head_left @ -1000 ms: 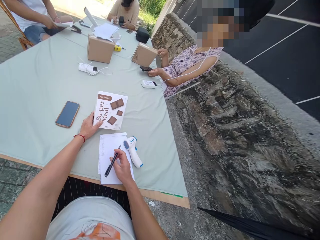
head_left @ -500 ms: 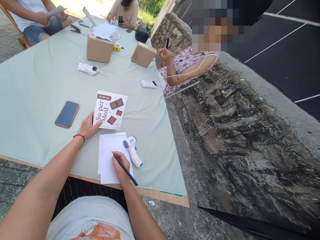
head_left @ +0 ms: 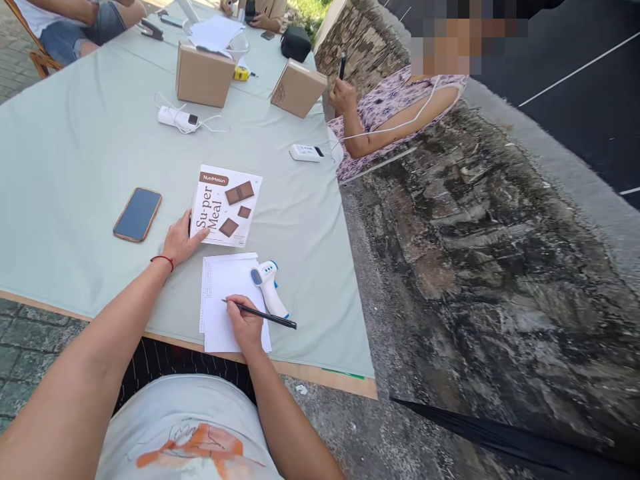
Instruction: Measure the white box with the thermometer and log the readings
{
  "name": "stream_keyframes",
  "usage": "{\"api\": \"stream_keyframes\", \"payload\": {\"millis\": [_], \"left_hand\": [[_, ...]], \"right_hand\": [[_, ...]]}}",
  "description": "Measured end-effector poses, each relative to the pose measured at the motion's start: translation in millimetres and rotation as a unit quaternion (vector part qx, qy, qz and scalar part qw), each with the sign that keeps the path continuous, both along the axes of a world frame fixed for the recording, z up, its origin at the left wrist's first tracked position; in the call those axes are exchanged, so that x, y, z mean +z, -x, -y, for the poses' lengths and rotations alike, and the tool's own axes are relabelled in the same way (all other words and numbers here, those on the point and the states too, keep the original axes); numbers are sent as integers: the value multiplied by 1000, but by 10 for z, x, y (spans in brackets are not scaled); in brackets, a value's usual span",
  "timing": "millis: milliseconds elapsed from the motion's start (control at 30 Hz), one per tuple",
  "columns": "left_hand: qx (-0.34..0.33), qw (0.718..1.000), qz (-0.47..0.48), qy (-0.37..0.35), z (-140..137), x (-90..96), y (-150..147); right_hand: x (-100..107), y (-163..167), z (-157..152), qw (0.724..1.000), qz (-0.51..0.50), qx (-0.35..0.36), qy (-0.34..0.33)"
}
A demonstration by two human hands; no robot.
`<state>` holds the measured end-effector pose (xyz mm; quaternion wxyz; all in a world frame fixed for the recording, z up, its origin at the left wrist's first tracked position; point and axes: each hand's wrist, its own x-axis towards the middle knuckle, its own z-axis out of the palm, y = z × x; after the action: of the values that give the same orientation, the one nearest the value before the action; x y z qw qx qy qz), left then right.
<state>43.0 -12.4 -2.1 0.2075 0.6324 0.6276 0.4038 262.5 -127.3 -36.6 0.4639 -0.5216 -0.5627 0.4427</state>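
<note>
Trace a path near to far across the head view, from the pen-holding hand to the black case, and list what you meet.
Right hand, NutriMotion box, white device on the right, cardboard box on the right, black case.

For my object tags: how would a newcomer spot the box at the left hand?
On the pale green tablecloth, find the paper at the near edge. Just beyond it, the left hand holds the box: white, unlike both brown cardboard boxes.

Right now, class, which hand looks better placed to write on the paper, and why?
Probably the right hand: it holds the black pen, its tip over the paper, while the left hand holds the white box.
</note>
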Motion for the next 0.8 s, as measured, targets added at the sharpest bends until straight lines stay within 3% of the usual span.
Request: {"api": "stream_keyframes", "payload": {"millis": [333,800], "left_hand": [[-1,1000,4,4,-3,-1,-21],[-4,1000,12,4,-3,-11,-42]], "right_hand": [[122,97,61,1000,12,-22,16],[49,192,80,998,49,18,23]]}}
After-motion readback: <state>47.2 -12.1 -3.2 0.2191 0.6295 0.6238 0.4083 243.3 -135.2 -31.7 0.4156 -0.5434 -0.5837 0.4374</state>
